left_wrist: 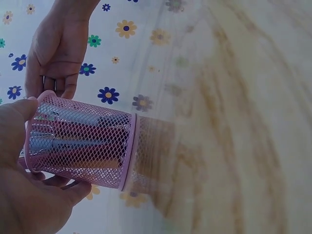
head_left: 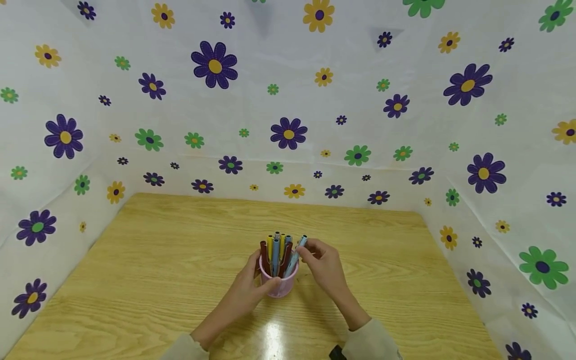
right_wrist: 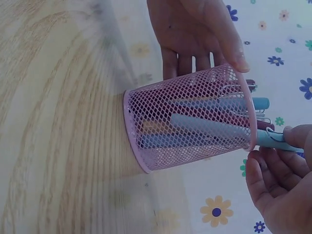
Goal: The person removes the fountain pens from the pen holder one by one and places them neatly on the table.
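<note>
A pink mesh pen cup (head_left: pixel 281 290) stands on the wooden table with several capped pens in it, among them brown pens (head_left: pixel 264 255), yellow pens (head_left: pixel 270 245) and a blue pen (head_left: pixel 275 255). My left hand (head_left: pixel 245 292) holds the cup from the left, its thumb at the near rim and its fingers round the far side. On the right, my right hand (head_left: pixel 327 267) pinches the upper end of a light blue pen (right_wrist: pixel 273 140) between thumb and fingers. That pen leans against the rim, and its lower part shows through the mesh inside the cup.
The wood-grain table (head_left: pixel 180 250) extends all round the cup. White cloth walls (head_left: pixel 252 110) printed with purple, yellow and green flowers enclose its back and both sides. A small black object (head_left: pixel 336 352) shows beside the right sleeve (head_left: pixel 371 342) at the bottom edge.
</note>
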A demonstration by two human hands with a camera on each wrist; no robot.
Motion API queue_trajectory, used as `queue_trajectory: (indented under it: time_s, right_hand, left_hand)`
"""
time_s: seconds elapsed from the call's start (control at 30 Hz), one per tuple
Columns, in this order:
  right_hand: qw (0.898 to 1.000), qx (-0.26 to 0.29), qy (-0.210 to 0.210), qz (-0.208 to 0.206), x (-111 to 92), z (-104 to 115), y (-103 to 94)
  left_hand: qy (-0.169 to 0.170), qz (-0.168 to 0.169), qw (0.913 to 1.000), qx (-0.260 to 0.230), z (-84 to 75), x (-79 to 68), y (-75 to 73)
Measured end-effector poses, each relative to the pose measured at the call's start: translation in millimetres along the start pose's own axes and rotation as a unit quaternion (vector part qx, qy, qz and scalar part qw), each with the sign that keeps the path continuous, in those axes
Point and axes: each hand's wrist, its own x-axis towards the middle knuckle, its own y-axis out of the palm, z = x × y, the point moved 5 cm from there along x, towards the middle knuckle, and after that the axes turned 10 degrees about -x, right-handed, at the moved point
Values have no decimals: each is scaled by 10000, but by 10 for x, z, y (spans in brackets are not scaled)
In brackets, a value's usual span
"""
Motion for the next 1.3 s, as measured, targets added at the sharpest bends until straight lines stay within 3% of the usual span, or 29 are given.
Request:
queue_trajectory:
  time_s: [0.47,1.3]
  right_hand:
    - [9984,536,-157,-96,66,102,-135]
    - [9932,842,-478,-645,170,310,-528]
  left_hand:
    - [66,12,9999,77,-39,-5,-7]
    - [47,-71,10000,47,-35,-5,-1]
